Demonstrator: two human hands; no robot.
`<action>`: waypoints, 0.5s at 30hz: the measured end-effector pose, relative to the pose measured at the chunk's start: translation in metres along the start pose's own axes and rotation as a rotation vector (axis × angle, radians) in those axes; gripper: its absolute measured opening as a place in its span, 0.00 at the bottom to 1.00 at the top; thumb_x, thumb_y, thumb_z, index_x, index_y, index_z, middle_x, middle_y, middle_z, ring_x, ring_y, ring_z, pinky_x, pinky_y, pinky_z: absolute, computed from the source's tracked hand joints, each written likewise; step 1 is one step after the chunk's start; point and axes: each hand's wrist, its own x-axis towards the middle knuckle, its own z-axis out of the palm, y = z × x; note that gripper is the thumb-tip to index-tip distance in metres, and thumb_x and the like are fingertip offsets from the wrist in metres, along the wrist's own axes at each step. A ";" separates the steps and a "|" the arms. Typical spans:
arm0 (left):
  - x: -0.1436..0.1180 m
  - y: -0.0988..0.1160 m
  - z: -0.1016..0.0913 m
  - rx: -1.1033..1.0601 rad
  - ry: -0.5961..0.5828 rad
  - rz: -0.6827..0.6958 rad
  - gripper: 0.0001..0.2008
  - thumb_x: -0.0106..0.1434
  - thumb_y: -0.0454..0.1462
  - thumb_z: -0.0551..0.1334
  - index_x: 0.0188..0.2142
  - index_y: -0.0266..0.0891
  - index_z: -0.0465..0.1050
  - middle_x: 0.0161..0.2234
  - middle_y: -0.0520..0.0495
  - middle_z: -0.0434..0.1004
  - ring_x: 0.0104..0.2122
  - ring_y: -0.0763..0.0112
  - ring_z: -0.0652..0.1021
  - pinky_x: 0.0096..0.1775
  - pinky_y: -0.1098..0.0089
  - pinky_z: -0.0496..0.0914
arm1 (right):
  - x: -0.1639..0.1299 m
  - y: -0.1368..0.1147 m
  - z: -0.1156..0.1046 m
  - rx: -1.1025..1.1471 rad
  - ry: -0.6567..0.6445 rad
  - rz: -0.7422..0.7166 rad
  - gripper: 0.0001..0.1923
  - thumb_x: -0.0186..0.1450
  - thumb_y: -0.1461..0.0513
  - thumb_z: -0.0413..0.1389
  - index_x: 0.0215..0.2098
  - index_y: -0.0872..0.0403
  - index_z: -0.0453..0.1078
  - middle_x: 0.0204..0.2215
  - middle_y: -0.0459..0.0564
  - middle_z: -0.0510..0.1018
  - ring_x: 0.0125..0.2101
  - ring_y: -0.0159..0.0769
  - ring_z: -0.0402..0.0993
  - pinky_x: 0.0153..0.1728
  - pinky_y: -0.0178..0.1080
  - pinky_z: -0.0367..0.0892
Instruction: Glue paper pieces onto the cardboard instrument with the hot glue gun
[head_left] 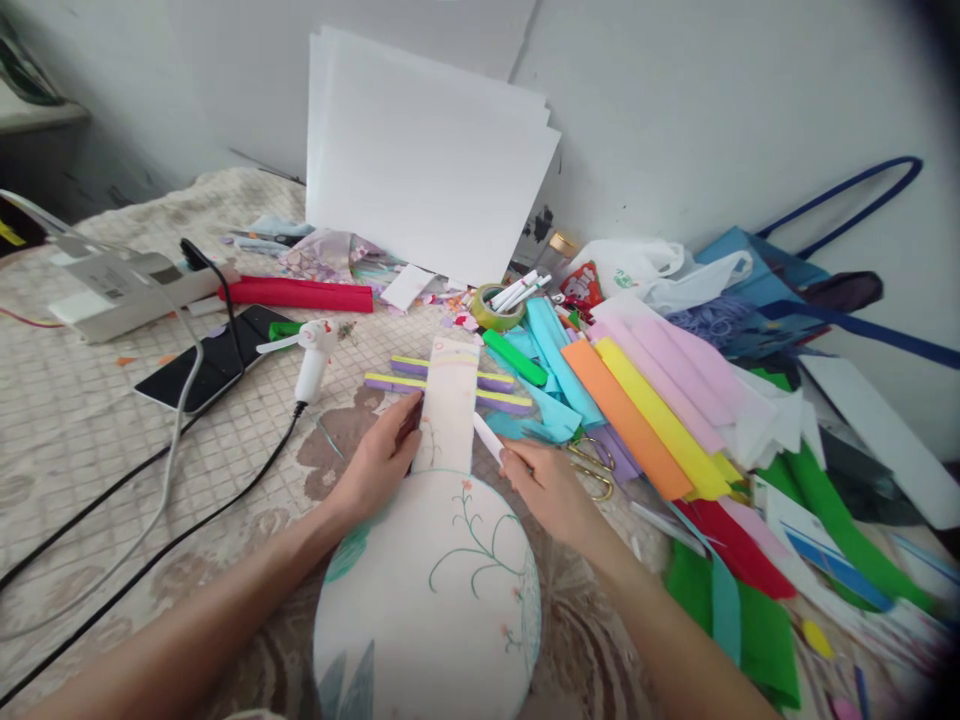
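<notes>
A white, guitar-shaped paper craft point(390, 590) with a round body lies in front of me, drawn with green curling stems, orange flowers and grey-green leaves. Its long neck point(450, 420) points away from me. Two yellow and purple strips point(504, 402) cross the neck near the top and stick out on both sides. My left hand point(381, 450) has its fingers curled at the neck's left edge, gripping it; the fingertips are partly hidden. On the other side, my right hand point(544, 485) pinches a slim white pen-like stick point(487, 437), its far end close to the neck's right edge.
Folded coloured paper point(626, 415) and gold-handled scissors point(596, 468) lie to the right. Behind are a tape roll point(484, 312) holding white pens and large white sheets point(427, 150). Leftward are a small white fan point(311, 365), a phone point(202, 365), cables and a power strip point(112, 310).
</notes>
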 end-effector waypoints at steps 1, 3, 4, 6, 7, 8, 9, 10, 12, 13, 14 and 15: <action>0.000 -0.001 0.000 0.003 0.001 0.003 0.25 0.63 0.36 0.53 0.61 0.38 0.57 0.61 0.42 0.61 0.60 0.62 0.64 0.61 0.57 0.58 | -0.002 -0.002 0.000 0.014 -0.009 0.009 0.16 0.68 0.61 0.42 0.23 0.53 0.61 0.22 0.45 0.70 0.24 0.32 0.65 0.27 0.34 0.56; 0.000 -0.001 0.000 0.007 0.005 0.002 0.25 0.63 0.36 0.53 0.60 0.38 0.57 0.61 0.42 0.61 0.60 0.61 0.64 0.61 0.56 0.58 | -0.007 -0.005 -0.002 0.047 -0.026 0.020 0.16 0.68 0.61 0.42 0.23 0.53 0.61 0.22 0.45 0.70 0.25 0.32 0.66 0.28 0.34 0.56; 0.000 -0.001 0.000 0.008 0.005 0.000 0.25 0.63 0.36 0.53 0.60 0.38 0.57 0.61 0.42 0.60 0.60 0.61 0.64 0.61 0.56 0.58 | -0.009 -0.005 -0.003 0.062 -0.034 0.023 0.16 0.68 0.61 0.42 0.22 0.53 0.60 0.22 0.44 0.70 0.25 0.32 0.65 0.27 0.34 0.56; 0.000 0.000 0.000 0.003 0.003 -0.005 0.25 0.63 0.36 0.53 0.60 0.38 0.57 0.62 0.42 0.60 0.60 0.61 0.63 0.61 0.56 0.58 | -0.012 -0.005 -0.007 0.090 -0.062 0.039 0.17 0.68 0.60 0.42 0.22 0.53 0.60 0.20 0.43 0.68 0.23 0.31 0.64 0.27 0.34 0.56; 0.000 0.000 0.000 -0.001 -0.001 -0.008 0.25 0.63 0.36 0.53 0.61 0.38 0.57 0.62 0.42 0.59 0.60 0.61 0.63 0.61 0.56 0.57 | -0.012 -0.004 -0.008 0.105 -0.076 0.055 0.17 0.68 0.60 0.42 0.22 0.53 0.60 0.19 0.42 0.67 0.22 0.31 0.64 0.26 0.34 0.55; 0.000 0.001 0.000 -0.006 -0.004 -0.010 0.25 0.63 0.36 0.53 0.61 0.37 0.57 0.62 0.41 0.59 0.60 0.61 0.63 0.61 0.56 0.57 | -0.012 -0.003 -0.010 0.119 -0.083 0.073 0.17 0.68 0.60 0.42 0.22 0.53 0.60 0.18 0.42 0.66 0.21 0.30 0.63 0.26 0.34 0.55; 0.000 0.001 0.000 -0.011 -0.007 -0.012 0.26 0.63 0.36 0.53 0.61 0.37 0.57 0.62 0.41 0.59 0.61 0.61 0.63 0.62 0.56 0.57 | -0.011 -0.001 -0.011 0.133 -0.083 0.089 0.17 0.68 0.59 0.42 0.22 0.53 0.60 0.18 0.42 0.66 0.21 0.30 0.63 0.25 0.34 0.55; 0.000 0.002 0.000 -0.017 -0.008 -0.013 0.26 0.63 0.36 0.53 0.61 0.36 0.57 0.62 0.40 0.59 0.61 0.62 0.63 0.62 0.56 0.56 | -0.010 0.000 -0.012 0.141 -0.076 0.098 0.17 0.68 0.59 0.42 0.22 0.53 0.60 0.18 0.42 0.66 0.21 0.30 0.63 0.25 0.34 0.55; 0.000 0.003 0.000 -0.023 -0.007 -0.014 0.26 0.63 0.36 0.53 0.60 0.36 0.57 0.62 0.40 0.59 0.60 0.62 0.63 0.62 0.56 0.56 | -0.007 0.003 -0.011 0.133 -0.044 0.100 0.17 0.68 0.60 0.42 0.23 0.52 0.60 0.18 0.42 0.67 0.21 0.31 0.63 0.25 0.34 0.55; -0.001 0.003 0.000 -0.022 -0.004 -0.014 0.26 0.63 0.36 0.53 0.60 0.36 0.57 0.62 0.40 0.59 0.60 0.62 0.63 0.62 0.56 0.56 | -0.006 0.003 -0.010 0.119 -0.031 0.092 0.16 0.68 0.60 0.42 0.23 0.52 0.60 0.18 0.43 0.67 0.21 0.31 0.63 0.25 0.34 0.55; -0.001 0.003 0.000 -0.017 -0.002 -0.015 0.25 0.63 0.36 0.53 0.60 0.36 0.57 0.62 0.40 0.59 0.60 0.62 0.63 0.62 0.56 0.56 | -0.005 0.002 -0.008 0.100 -0.025 0.081 0.16 0.68 0.60 0.42 0.23 0.52 0.59 0.19 0.43 0.67 0.21 0.31 0.64 0.25 0.35 0.55; -0.001 0.003 0.000 -0.012 -0.002 -0.016 0.25 0.63 0.36 0.53 0.60 0.37 0.57 0.62 0.41 0.59 0.60 0.62 0.63 0.61 0.56 0.56 | -0.004 0.001 -0.007 0.081 -0.023 0.070 0.16 0.68 0.60 0.42 0.22 0.52 0.59 0.19 0.43 0.68 0.22 0.31 0.64 0.25 0.35 0.55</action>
